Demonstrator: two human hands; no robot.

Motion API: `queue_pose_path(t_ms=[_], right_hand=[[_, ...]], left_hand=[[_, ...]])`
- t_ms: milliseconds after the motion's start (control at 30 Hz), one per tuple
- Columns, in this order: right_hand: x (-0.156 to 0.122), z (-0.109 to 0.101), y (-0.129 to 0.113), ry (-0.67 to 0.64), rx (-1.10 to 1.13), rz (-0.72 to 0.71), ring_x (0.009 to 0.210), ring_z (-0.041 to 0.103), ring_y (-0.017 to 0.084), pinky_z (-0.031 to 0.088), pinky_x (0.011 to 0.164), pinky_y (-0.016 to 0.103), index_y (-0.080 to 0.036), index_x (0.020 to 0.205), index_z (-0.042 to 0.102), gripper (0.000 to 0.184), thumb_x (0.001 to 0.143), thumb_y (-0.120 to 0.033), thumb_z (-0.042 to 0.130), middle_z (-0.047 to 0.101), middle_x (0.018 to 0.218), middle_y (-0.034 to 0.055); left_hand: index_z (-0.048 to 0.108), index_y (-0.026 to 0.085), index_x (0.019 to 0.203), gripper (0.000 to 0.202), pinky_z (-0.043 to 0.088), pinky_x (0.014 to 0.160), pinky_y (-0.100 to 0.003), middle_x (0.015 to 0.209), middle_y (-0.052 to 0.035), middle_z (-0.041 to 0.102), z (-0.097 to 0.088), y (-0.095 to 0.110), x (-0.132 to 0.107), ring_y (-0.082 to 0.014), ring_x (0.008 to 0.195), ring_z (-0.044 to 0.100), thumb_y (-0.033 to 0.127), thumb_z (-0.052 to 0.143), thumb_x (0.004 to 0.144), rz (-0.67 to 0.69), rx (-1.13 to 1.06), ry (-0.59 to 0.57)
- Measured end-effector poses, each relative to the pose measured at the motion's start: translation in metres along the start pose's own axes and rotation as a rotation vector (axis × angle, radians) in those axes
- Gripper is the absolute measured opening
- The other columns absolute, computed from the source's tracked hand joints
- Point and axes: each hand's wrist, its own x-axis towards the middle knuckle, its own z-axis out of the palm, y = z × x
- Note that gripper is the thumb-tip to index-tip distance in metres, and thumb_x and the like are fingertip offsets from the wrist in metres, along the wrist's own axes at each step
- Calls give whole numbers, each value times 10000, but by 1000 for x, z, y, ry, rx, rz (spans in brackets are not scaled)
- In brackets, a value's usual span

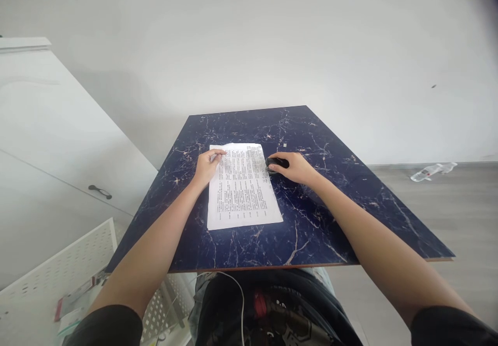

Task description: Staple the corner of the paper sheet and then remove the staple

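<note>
A stack of printed paper sheets (245, 195) lies on the dark blue marble-patterned table (322, 232), its text running sideways to me. My left hand (208, 167) is at the upper left edge of the sheets, fingers bent over the paper and thumb close to them. At the right edge of the sheets, my right hand (293, 167) is closed around a small black stapler (278, 163). The stapler's front end meets the paper's edge; my fingers hide part of it, and I cannot tell whether the paper is between its jaws.
A tiny pale piece (285, 145) lies on the table beyond my right hand. To the left stand a white cabinet (58, 143) and a white perforated rack (73, 258). A clear plastic package (431, 171) rests on the floor at right. A white cable (241, 304) hangs below the table's front edge.
</note>
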Motion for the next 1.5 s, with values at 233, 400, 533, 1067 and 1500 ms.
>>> queue_pose_path(t_ms=[233,400,533,1067,1500], right_hand=[[3,7,5,69,3,72,953,721,292,532,833,409,-272,1056,809,400,1041,-465,459,790,1030,62],[2,9,4,78,-14,64,952,724,285,530,842,406,-277,1064,812,392,1043,-447,459,791,1040,62],[3,12,3,72,-51,40,980,726,280,529,881,410,-275,1117,807,394,1045,-419,447,788,1098,56],[3,16,-2,48,-179,3,952,709,272,513,872,426,-269,1083,794,393,1061,-364,414,784,1022,70],[3,19,0,44,-225,-6,966,688,277,488,911,448,-274,1065,782,405,1074,-383,392,779,1035,69]], left_hand=[[792,193,956,201,513,1010,-397,1026,-55,798,2,2,-1,-235,1016,721,177,599,901,-16,1,5],[795,199,960,204,509,1023,-408,1037,-56,797,3,4,-2,-239,1022,723,173,600,903,-16,-8,0],[796,195,956,203,515,1011,-405,1034,-58,798,4,6,-2,-240,1020,723,165,604,900,-15,1,3],[792,195,961,198,514,1013,-405,1034,-59,797,4,5,-2,-241,1020,725,177,603,905,-1,5,-4],[790,199,951,192,518,1024,-406,1036,-57,798,5,9,-3,-237,1028,725,182,604,905,-20,12,-3]])
